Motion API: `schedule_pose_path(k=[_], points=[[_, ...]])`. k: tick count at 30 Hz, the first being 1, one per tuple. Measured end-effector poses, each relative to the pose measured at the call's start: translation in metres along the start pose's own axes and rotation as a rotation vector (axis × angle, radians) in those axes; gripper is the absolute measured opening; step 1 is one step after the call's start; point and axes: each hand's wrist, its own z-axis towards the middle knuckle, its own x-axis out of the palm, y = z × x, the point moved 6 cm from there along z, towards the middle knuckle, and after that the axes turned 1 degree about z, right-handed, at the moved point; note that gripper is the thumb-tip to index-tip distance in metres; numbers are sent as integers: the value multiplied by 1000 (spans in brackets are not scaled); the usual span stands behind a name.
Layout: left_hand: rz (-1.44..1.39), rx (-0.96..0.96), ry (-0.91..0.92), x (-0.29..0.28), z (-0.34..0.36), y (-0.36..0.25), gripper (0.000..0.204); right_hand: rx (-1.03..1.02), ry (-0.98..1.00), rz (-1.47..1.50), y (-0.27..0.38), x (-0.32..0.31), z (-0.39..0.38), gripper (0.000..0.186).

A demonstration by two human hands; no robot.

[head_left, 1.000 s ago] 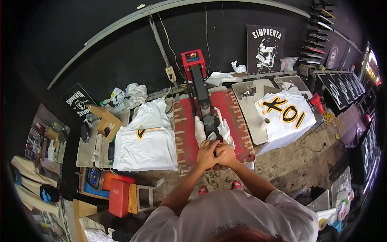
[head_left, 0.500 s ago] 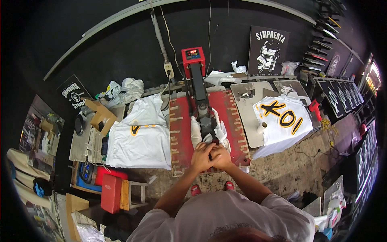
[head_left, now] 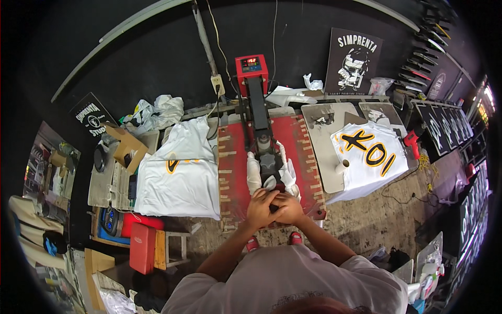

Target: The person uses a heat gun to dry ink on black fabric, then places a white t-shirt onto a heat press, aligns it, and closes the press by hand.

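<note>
A heat press (head_left: 257,102) with a red control box stands before me, its red platen (head_left: 232,172) edged with strips of tape. Its U-shaped handle (head_left: 253,172) is wrapped in white and points toward me. At the handle's near end, my left hand (head_left: 261,210) and my right hand (head_left: 289,209) lie together, fingers overlapping and curled. The front bar beneath them is hidden. To the left, a white T-shirt (head_left: 183,191) with a partly folded black-and-orange print lies flat. Another white T-shirt (head_left: 368,172) with black-and-orange lettering lies to the right.
A cardboard box (head_left: 127,149) sits left of the folded shirt. On the right board are a cardboard tube (head_left: 342,166) and a red heat gun (head_left: 412,138). A red case (head_left: 142,248) and a stool (head_left: 177,248) stand below left. Crumpled white cloth (head_left: 162,112) lies behind.
My view has shifted slightly. Both hands stay together at the near end of the heat press handle, and the reading on the control box has changed.
</note>
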Motion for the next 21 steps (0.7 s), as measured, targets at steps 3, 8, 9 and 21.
schedule_pose_path(k=[3, 8, 9, 21], points=[[1, 7, -16, -2, 0, -1, 56, 9, -9, 13, 0, 0, 1, 38], [-1, -8, 9, -2, 0, -1, 58, -6, -21, 19, -7, 4, -3, 43], [4, -11, 11, -2, -1, -2, 58, 14, -9, 21, -8, 5, -3, 43], [187, -171, -3, -11, 44, 21, 69, 74, -25, -120, 5, -1, 5, 22]])
